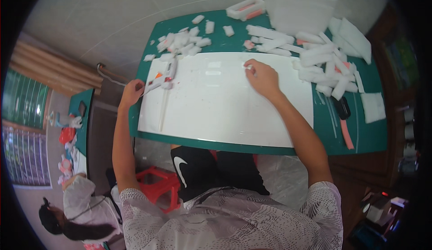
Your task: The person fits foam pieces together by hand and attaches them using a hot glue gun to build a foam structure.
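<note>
On the white board lies a hot glue gun, pale grey with an orange part, and a thin translucent glue stick runs from it toward the near edge. My left hand is closed at the board's left edge, beside the gun's handle. The gun's white cord passes into its curled fingers. Over the board's far right part, my right hand is closed, its thumb and fingertips pinching a small white piece. That piece is too small to make out fully.
Small white foam blocks are heaped at the far left, longer foam strips at the right. A large white foam box stands behind. A black-handled tool lies right of the board. A red stool and another person are at the left.
</note>
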Demonstrator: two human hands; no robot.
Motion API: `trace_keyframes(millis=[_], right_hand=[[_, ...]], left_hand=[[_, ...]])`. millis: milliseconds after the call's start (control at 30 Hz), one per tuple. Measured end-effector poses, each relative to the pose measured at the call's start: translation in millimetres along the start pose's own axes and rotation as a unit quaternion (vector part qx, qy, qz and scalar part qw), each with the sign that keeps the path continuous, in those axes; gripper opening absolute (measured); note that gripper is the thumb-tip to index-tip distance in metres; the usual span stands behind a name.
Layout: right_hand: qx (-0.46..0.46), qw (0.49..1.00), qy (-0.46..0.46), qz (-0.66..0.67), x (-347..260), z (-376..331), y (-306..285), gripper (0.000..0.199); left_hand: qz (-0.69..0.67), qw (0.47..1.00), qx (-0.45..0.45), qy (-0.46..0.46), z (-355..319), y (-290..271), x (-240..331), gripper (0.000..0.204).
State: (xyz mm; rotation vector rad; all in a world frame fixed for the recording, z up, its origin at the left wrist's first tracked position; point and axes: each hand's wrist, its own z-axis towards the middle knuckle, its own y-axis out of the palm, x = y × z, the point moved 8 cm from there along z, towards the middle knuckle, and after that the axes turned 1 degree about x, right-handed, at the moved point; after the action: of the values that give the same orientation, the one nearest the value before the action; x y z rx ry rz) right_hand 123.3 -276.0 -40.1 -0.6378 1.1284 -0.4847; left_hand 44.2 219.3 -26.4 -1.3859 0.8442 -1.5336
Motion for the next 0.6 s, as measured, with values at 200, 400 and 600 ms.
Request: trace_keyframes(millis=[200,400,600], right_hand=[[0.028,0.997,-0.050,0.052,-12,5,6,0.014],[0.017,0.999,-0.033,0.015,3,2,-7,0.013],[0.013,0.999,-0.033,0.041,-5,4,-2,0.015]], left_hand=[[-0.018,0.997,0.066,-0.040,18,-30,-35,0.017],[-0.216,0.970,0.036,0.100,85,4,217,0.020],[-0.162,0.956,-0.014,0.246,146,107,343,0.014]])
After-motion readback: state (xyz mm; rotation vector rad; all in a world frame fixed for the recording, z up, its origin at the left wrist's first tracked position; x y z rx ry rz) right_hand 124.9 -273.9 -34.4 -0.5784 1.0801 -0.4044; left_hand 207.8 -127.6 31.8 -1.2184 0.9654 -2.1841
